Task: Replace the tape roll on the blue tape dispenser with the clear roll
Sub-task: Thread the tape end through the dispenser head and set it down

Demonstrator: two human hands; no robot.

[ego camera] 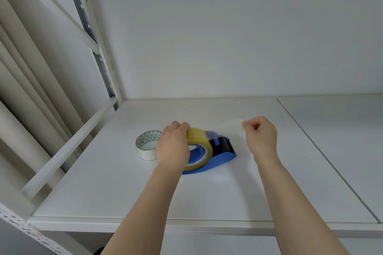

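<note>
The blue tape dispenser (222, 152) lies on its side on the white shelf (207, 196), cutter end pointing right. A yellowish clear tape roll (200, 137) sits on its hub. My left hand (173, 148) grips the left side of this roll, fingers over its top. My right hand (262, 135) hovers to the right of the dispenser, its fingers pinched together. A faint, blurred clear strip of tape (236, 125) seems to run from the roll to those fingertips. A white roll (147, 147) with green triangles printed inside its core stands just left of my left hand.
The shelf has a white back wall and a metal upright with a slanted brace (68, 145) on the left. A seam (323, 155) between shelf panels runs diagonally on the right. The shelf's front edge (145, 225) lies near my forearms.
</note>
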